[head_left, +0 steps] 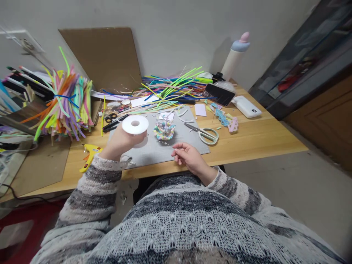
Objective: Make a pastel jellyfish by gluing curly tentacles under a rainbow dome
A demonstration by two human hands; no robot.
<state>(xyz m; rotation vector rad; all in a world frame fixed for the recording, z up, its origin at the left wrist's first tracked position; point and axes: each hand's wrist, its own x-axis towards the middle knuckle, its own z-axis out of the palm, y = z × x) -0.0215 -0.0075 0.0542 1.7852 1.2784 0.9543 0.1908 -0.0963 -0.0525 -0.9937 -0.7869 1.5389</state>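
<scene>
My left hand [121,143] is closed round a white spool [140,125] with a hole in its middle, held up over the left part of a grey mat [154,156]. Near the mat's front edge, my right hand [188,157] has its fingers curled together in a pinch; whatever lies between the fingertips is too small to make out. Just beyond it sits a small pastel, multicoloured fuzzy ring-shaped piece [164,131], apart from both hands. Scissors with pale handles [207,135] lie to the right, partly on the mat.
A yellow glue gun [90,157] lies left of my left wrist. A big bundle of pipe cleaners [66,101] stands at left, and loose ones [176,90] lie along the wall. A phone [219,94], a white power bank [247,106] and blue-pink fuzzy pieces [225,119] occupy the right.
</scene>
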